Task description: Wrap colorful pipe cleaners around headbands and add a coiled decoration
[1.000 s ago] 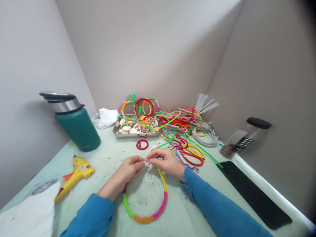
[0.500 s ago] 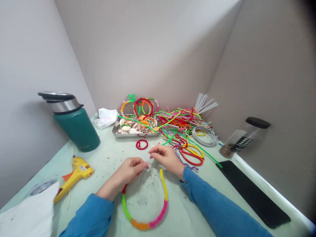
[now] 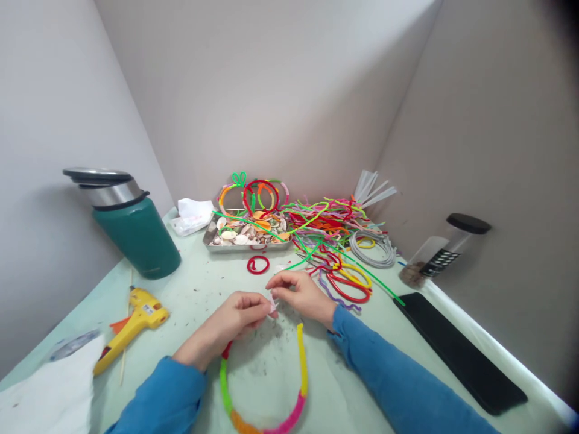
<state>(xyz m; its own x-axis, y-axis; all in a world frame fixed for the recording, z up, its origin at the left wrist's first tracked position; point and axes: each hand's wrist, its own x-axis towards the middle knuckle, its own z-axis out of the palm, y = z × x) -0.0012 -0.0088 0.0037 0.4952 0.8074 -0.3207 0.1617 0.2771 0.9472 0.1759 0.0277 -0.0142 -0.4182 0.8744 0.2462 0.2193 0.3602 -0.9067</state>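
My left hand (image 3: 237, 319) and my right hand (image 3: 301, 295) meet over the table, both pinching a small pale piece (image 3: 272, 303) between their fingertips; what it is I cannot make out. Below them lies a curved multicoloured pipe-cleaner band (image 3: 271, 392), open at the top, with its red end under my left hand and its yellow end near my right wrist. Both arms wear blue sleeves.
A metal tray of shells (image 3: 244, 235) and a heap of coloured pipe cleaners (image 3: 335, 235) fill the back. A small red coil (image 3: 257, 264) lies before the tray. A green flask (image 3: 131, 229) and yellow glue gun (image 3: 131, 328) are left; a black slab (image 3: 456, 349) and jar (image 3: 443, 253) right.
The band has slid toward me and its yellow end has come free of my right hand. Both hands shifted slightly nearer, still pinching the small piece.
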